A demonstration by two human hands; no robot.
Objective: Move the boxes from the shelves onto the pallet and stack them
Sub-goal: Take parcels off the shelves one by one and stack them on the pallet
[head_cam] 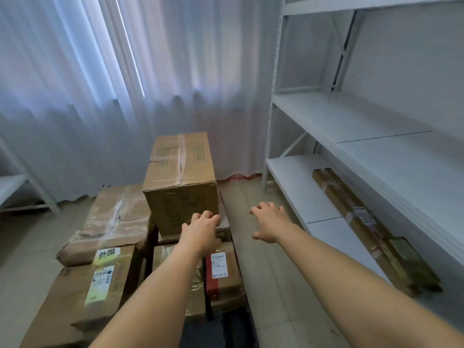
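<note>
1. The left hand (202,228) is laid at the near lower corner of the top cardboard box (179,182), its fingers bent over that corner; whether the box is truly gripped cannot be told.
2. The right hand (268,223) is held in the air to the right of the stack, fingers spread and relaxed, with nothing in it.
3. Between the stack and the white shelving unit (351,121) a strip of tiled floor (253,197) is left open, and the right hand is seen over it.
4. The top box is set upright on the stacked boxes: brown, sealed along its lid with clear tape, faint print on its sides.
5. To its left a flatter tape-wrapped box (113,222) is seen resting on a labelled box (82,295); in front a lower box with a white label (221,270) is seen.
6. One long flat carton (364,222) is left on the lowest shelf, near its front edge.
7. White curtains (125,96) are hung behind the stack.
</note>
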